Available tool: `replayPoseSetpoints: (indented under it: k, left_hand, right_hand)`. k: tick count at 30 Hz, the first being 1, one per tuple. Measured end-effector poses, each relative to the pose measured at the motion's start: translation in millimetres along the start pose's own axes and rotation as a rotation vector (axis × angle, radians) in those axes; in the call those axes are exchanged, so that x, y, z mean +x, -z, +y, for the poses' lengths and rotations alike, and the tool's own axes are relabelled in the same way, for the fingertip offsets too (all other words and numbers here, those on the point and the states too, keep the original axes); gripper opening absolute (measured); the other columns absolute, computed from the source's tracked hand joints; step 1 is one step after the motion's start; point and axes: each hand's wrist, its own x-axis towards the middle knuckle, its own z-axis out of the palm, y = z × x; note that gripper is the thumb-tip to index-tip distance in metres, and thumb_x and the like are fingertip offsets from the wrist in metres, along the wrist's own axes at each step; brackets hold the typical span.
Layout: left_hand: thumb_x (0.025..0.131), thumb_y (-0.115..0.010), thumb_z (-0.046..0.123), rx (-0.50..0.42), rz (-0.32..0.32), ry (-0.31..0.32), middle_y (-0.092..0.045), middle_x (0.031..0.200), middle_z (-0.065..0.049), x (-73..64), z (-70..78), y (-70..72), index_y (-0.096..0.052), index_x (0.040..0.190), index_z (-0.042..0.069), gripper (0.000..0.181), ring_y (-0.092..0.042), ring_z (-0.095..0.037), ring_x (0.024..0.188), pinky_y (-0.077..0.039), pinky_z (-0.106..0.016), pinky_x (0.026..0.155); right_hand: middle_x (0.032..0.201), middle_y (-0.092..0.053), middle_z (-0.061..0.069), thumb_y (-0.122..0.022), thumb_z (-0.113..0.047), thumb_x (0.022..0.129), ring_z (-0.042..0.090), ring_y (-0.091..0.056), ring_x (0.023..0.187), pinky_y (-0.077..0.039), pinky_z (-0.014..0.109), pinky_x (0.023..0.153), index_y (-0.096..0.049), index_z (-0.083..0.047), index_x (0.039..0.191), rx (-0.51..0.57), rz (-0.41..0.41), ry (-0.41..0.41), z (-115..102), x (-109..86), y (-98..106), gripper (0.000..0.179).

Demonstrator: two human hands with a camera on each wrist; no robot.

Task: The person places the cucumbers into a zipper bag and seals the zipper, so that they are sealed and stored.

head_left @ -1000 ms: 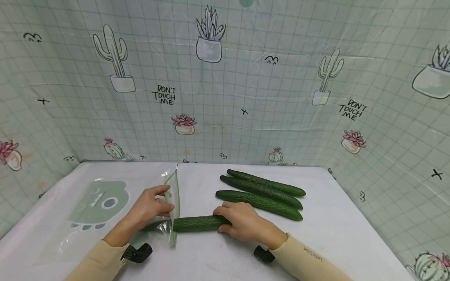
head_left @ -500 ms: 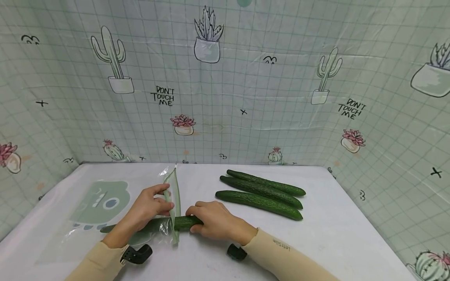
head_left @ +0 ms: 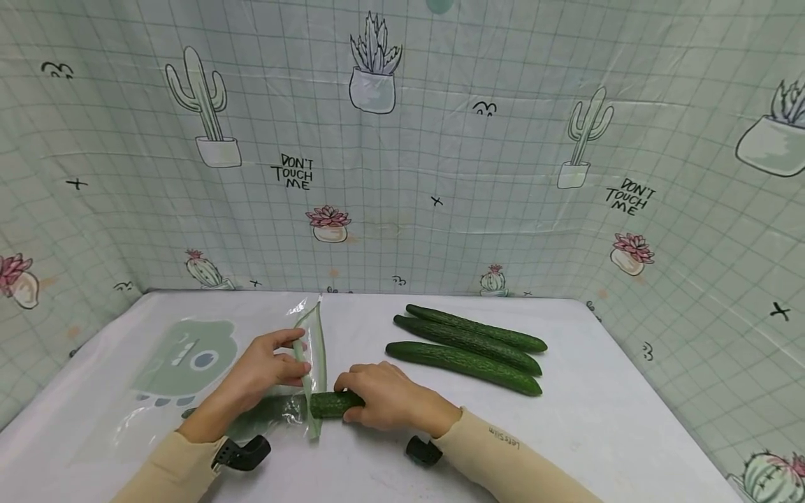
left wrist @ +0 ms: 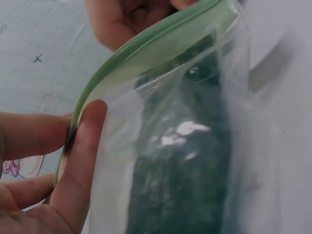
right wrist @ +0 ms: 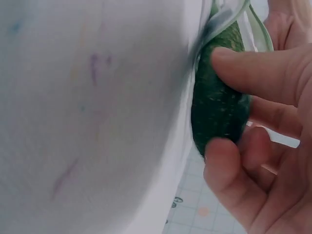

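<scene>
A clear zip bag (head_left: 317,342) with a green-edged mouth and a green cartoon print lies on the left side of the table. My left hand (head_left: 265,365) pinches the upper edge of its mouth between thumb and fingers, keeping it raised. Most of a cucumber (head_left: 328,404) is inside, seen through the plastic in the left wrist view; a short end sticks out to the right. Around that end, the thumb and fingers of my right hand (head_left: 388,397) grip the cucumber. In the right wrist view, the fingertips sit at the cucumber's (right wrist: 217,112) rounded tip.
Three more cucumbers (head_left: 465,365) lie side by side at a slant on the white table (head_left: 585,433), right of the bag. Behind the table hangs a checked sheet (head_left: 402,175) with cactus drawings.
My right hand has moved left, sliding the cucumber deeper into the bag, mostly in the first half second. My left hand stays at the bag's mouth, nearly still.
</scene>
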Motion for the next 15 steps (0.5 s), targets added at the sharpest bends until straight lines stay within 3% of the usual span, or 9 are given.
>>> replayPoseSetpoints:
  k: [4,8,15]
  left_hand:
    - [0.083,-0.063,-0.011,-0.033,0.002,0.001,-0.034,0.129,-0.028,-0.1,-0.6,-2.9,-0.027,0.144,-0.011,0.071,-0.065,-0.021,0.078,-0.058,-0.039,0.072]
    - [0.083,-0.063,-0.011,-0.028,0.033,-0.003,-0.037,0.127,-0.028,0.7,-0.1,-4.4,-0.029,0.144,-0.01,0.07,-0.065,-0.02,0.078,-0.058,-0.037,0.07]
    - [0.083,-0.063,-0.012,-0.067,0.04,-0.004,-0.038,0.124,-0.026,0.5,1.9,-6.0,-0.028,0.145,-0.01,0.071,-0.064,-0.019,0.077,-0.058,-0.036,0.07]
  right_hand:
    - [0.097,-0.061,-0.008,-0.073,-0.03,0.085,0.0,-0.052,0.074,-0.044,0.018,0.061,-0.065,-0.019,0.116,0.023,0.051,0.039,-1,1.5,0,0.035]
    - [0.095,-0.062,-0.009,-0.073,-0.029,0.084,-0.002,-0.053,0.077,-0.044,0.018,0.065,-0.067,-0.018,0.114,0.075,0.083,0.047,-2,7.8,1,0.033]
    - [0.1,-0.065,-0.013,-0.074,-0.032,0.083,-0.003,-0.055,0.088,-0.045,0.018,0.075,-0.069,-0.019,0.113,0.152,0.066,0.025,-4,24.1,-1,0.033]
